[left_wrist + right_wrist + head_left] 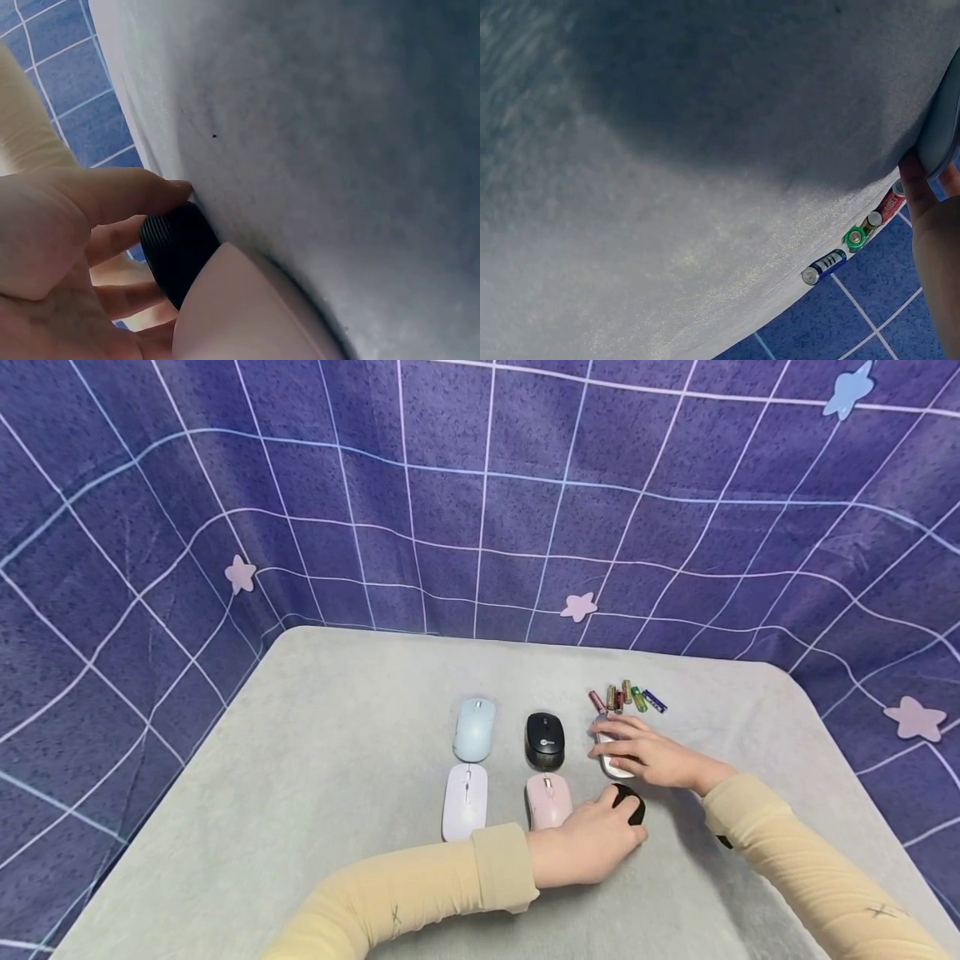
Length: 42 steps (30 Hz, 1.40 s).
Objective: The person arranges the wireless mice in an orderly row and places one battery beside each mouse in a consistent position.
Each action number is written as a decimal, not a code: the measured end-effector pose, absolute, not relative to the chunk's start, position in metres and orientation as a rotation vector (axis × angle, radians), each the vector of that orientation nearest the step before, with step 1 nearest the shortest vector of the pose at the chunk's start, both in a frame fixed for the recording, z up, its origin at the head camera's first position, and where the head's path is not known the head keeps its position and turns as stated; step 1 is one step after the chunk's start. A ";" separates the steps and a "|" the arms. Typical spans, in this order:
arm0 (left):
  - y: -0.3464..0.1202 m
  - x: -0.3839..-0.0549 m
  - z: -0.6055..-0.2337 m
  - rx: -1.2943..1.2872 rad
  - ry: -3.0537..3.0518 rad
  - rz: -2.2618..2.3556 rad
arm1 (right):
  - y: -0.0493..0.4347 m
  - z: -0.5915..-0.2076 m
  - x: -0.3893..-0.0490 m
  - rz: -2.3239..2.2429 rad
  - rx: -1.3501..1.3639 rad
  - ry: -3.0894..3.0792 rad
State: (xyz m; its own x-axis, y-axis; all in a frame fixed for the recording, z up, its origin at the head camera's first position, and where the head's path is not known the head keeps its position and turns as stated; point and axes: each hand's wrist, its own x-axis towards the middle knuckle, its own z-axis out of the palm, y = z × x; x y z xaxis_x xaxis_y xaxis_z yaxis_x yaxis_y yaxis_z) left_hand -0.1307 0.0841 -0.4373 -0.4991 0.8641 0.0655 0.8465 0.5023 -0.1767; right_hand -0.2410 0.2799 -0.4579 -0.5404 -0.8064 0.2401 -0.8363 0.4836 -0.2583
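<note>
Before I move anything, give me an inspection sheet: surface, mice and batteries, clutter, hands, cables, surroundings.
Surface: mottled grey table; dark speck in the left wrist view.
Job's things: light blue mouse, pale lavender mouse, logo-marked mouse, pink mouse; batteries clustered beyond the white mouse.
Clutter: small dark item beside the right sleeve, partly hidden, unidentifiable.
Left hand: fingers around a second black mouse.
Right hand: over the white mouse, fingers touching it.
Cables: nothing seen.
Surroundings: blue-purple grid-patterned fabric behind and at the sides.

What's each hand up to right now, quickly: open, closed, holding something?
Left hand: closed, holding a black computer mouse.
Right hand: closed, holding a white computer mouse.
</note>
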 end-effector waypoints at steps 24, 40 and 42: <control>0.098 -0.123 -0.437 -1.325 -2.448 0.179 | 0.281 -0.459 -0.243 0.518 1.476 -2.604; 0.112 -0.113 -0.440 -1.144 -2.349 0.326 | 0.281 -0.458 -0.243 0.485 1.477 -2.613; 0.113 -0.112 -0.440 -1.138 -2.348 0.332 | 0.281 -0.458 -0.243 0.480 1.478 -2.619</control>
State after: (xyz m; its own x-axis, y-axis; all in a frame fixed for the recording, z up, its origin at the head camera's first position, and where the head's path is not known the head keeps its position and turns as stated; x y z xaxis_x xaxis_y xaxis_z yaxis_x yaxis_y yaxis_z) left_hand -0.1121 0.1127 -0.4399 -0.5217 0.7846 0.3349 0.6610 0.6200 -0.4227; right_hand -0.2429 0.2814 -0.4580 -0.5252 -0.8177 0.2356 -0.8481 0.4802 -0.2238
